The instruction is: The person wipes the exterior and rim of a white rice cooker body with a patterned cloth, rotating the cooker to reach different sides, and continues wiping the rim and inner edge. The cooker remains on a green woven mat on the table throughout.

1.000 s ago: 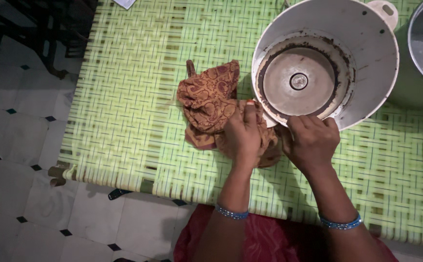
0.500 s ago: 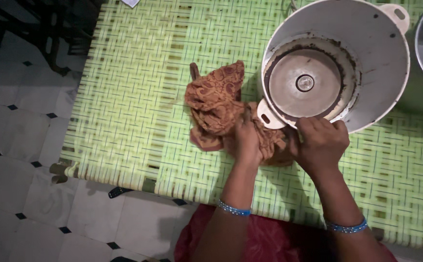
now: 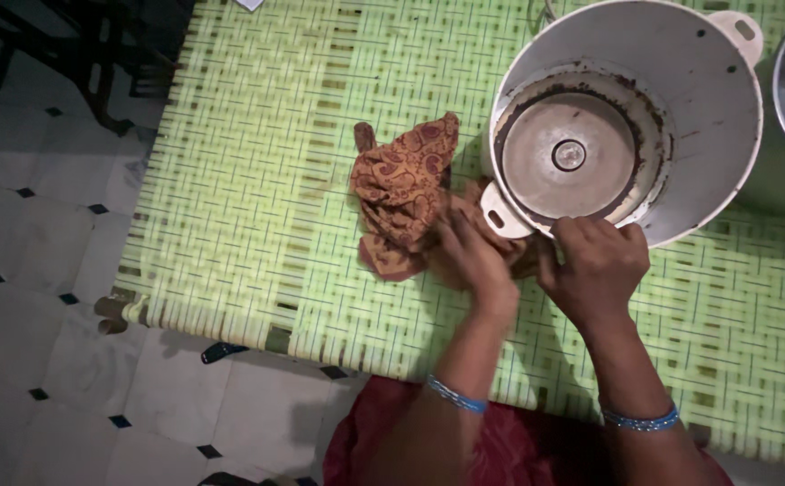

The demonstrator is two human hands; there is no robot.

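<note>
My left hand bunches the soft, limp brown cloth on the woven cot; my right hand grips the tilted white pot by its stiff rim.

One cloth, one cooker body, two hands.
</note>
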